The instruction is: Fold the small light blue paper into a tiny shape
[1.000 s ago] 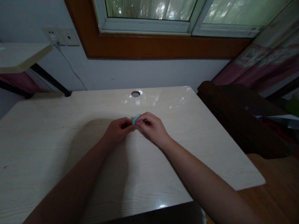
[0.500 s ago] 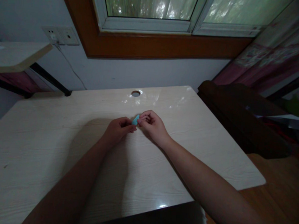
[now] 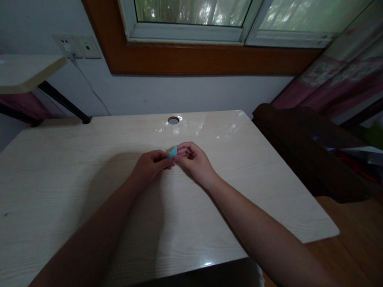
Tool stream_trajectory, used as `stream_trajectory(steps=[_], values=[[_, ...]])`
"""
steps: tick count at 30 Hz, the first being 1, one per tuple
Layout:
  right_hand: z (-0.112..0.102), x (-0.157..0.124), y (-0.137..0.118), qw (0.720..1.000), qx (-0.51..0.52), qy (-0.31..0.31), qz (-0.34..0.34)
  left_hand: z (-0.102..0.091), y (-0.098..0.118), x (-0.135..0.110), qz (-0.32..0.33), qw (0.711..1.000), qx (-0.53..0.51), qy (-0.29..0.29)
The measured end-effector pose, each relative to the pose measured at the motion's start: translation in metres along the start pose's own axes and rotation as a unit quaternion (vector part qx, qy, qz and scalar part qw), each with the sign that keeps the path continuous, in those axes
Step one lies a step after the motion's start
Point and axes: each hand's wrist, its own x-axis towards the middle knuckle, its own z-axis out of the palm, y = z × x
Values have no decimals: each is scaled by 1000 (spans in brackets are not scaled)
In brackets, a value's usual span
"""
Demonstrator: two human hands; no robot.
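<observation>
A small light-blue piece (image 3: 172, 152), maybe folded paper, is pinched between both my hands above the middle of a pale wooden desk (image 3: 80, 189). My left hand (image 3: 150, 167) curls its fingers against the piece from the left. My right hand (image 3: 193, 161) pinches it from the right with thumb and forefinger. Most of the blue piece is hidden by my fingers.
A round cable hole (image 3: 173, 120) sits near the desk's far edge. A dark chair or sofa arm (image 3: 306, 149) stands right of the desk. A shelf board (image 3: 18, 72) juts out at the left, wall sockets (image 3: 77, 46) above it, a window behind.
The blue piece has turned slightly between my fingertips, showing a more pointed shape now. Both hands stay in nearly the same place.
</observation>
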Motion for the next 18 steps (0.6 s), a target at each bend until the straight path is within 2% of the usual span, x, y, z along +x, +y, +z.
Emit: stream_trajectory(steps=[11,18], values=[[1,3,-1,997,3,75,12,-1,-1,-1,1,998,53,-40],[2,3,1,997,16,78,13,-1,-2,-3,17,997,59,-39]])
